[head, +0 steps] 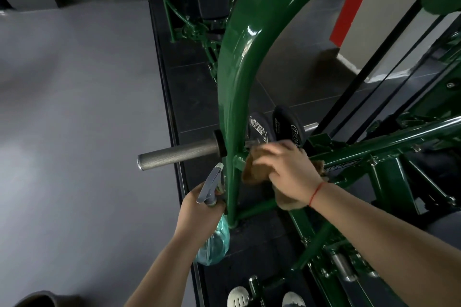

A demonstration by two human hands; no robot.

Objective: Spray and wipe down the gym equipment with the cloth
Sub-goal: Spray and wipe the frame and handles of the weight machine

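Observation:
A green gym machine fills the right half, its thick curved frame tube (pixel 239 62) rising up the middle. My right hand (pixel 287 172) grips a brown cloth (pixel 254 169) and holds it against the frame where a crossbar joins the tube. My left hand (pixel 199 207) holds a spray bottle (pixel 214 239) by the neck, to the left of the tube; its grey trigger head (pixel 212 184) points up and its teal body hangs below my fist.
A grey knurled peg (pixel 177 154) sticks out left from the tube. Two black weight plates (pixel 287 124) hang just behind the cloth. More green machines stand at the back. Grey floor spreads left of the black mat edge (pixel 164 87). My shoes (pixel 239 296) show at the bottom.

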